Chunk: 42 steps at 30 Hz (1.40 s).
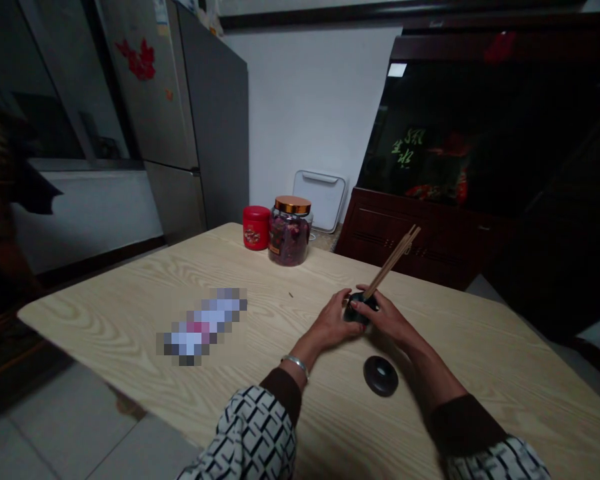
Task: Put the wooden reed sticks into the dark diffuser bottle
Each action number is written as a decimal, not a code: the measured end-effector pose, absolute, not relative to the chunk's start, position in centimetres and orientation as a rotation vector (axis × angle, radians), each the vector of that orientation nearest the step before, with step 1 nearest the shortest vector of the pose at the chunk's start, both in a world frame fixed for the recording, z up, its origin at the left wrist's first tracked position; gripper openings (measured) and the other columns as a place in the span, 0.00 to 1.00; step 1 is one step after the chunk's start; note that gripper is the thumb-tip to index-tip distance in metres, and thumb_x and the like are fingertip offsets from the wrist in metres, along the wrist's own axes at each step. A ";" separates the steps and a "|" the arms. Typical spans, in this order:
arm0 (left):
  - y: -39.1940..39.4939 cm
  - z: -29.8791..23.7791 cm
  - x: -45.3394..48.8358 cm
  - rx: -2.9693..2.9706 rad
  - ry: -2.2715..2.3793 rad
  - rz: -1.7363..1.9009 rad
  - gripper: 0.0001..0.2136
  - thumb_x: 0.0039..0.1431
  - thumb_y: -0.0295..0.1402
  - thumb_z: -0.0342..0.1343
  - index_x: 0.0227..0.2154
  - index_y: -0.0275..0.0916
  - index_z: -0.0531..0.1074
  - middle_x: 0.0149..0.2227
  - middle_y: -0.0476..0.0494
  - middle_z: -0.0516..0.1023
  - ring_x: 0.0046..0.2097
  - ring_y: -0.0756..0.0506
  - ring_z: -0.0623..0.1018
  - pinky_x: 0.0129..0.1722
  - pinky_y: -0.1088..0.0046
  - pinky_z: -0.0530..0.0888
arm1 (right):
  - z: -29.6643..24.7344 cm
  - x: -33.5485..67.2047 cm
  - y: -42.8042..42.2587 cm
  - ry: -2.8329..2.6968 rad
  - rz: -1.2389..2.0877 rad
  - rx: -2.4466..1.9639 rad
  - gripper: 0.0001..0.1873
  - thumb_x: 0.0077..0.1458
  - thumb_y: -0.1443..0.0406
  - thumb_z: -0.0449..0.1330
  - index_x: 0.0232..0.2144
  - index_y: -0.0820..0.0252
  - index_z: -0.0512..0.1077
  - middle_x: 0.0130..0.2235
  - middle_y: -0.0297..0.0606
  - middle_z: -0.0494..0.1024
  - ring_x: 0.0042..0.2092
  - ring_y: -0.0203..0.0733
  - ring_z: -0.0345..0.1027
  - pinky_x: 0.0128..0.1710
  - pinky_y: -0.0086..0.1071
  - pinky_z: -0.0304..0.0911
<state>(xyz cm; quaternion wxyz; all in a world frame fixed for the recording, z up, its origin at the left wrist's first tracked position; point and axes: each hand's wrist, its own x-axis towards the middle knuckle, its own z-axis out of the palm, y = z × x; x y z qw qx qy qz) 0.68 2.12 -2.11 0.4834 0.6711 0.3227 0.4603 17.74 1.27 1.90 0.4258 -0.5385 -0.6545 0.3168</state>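
Both hands meet over the table around a small dark pot [356,313]. My left hand [331,321] curls round its left side, a silver bangle on the wrist. My right hand [387,319] closes on it from the right, thumb lying across the top. Several thin wooden sticks [391,261] rise at a slant from between the hands, leaning right; whether they stand in the pot or are pinched by the fingers, I cannot tell. Much of the pot is hidden by fingers. Just below the hands a round, dark lid-like disc [381,377] lies on the tabletop.
On the pale wooden table [260,387], a red canister [256,228] and a glass jar [289,233] with a copper-coloured lid stand at the back. A blurred-out, pixelated object [203,327] lies to the left. Behind are a fridge [180,120] and a dark cabinet [405,220].
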 end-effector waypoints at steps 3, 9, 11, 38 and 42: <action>1.4 -1.6 0.7 1.738 0.746 1.063 0.36 0.43 0.33 0.70 0.57 0.38 0.65 0.51 0.40 0.74 0.50 0.40 0.74 0.51 0.63 0.70 | 3.3 15.6 -0.5 -1.515 0.806 -1.218 0.25 0.53 0.46 0.61 0.43 0.59 0.75 0.47 0.44 0.78 0.51 0.50 0.71 0.53 0.43 0.64; 1.2 -1.5 0.5 1.743 0.777 1.025 0.32 0.42 0.38 0.71 0.51 0.37 0.69 0.42 0.42 0.77 0.43 0.43 0.75 0.44 0.66 0.72 | 9.5 15.3 -1.1 -1.173 0.721 -0.912 0.23 0.57 0.44 0.56 0.30 0.57 0.66 0.30 0.37 0.78 0.34 0.41 0.73 0.39 0.38 0.69; 1.2 -1.6 0.5 1.717 0.764 1.044 0.33 0.41 0.37 0.71 0.52 0.37 0.69 0.43 0.40 0.77 0.44 0.42 0.75 0.46 0.64 0.72 | 11.4 18.4 -1.4 -1.131 0.575 -0.965 0.21 0.57 0.45 0.57 0.30 0.55 0.64 0.24 0.30 0.70 0.26 0.37 0.68 0.29 0.33 0.66; 0.9 -1.4 0.5 1.679 0.759 1.089 0.33 0.40 0.36 0.72 0.52 0.39 0.70 0.44 0.41 0.77 0.46 0.41 0.75 0.49 0.65 0.71 | 4.6 19.1 -10.6 -2.401 0.503 -1.784 0.32 0.45 0.56 0.68 0.54 0.47 0.70 0.49 0.41 0.74 0.48 0.52 0.71 0.50 0.41 0.62; 1.2 -1.8 0.5 1.672 0.748 1.068 0.33 0.39 0.36 0.72 0.52 0.39 0.70 0.44 0.40 0.77 0.46 0.41 0.75 0.49 0.65 0.71 | 6.1 19.3 -9.1 -2.064 0.759 -1.507 0.26 0.47 0.61 0.67 0.50 0.51 0.70 0.46 0.39 0.76 0.46 0.48 0.71 0.46 0.39 0.65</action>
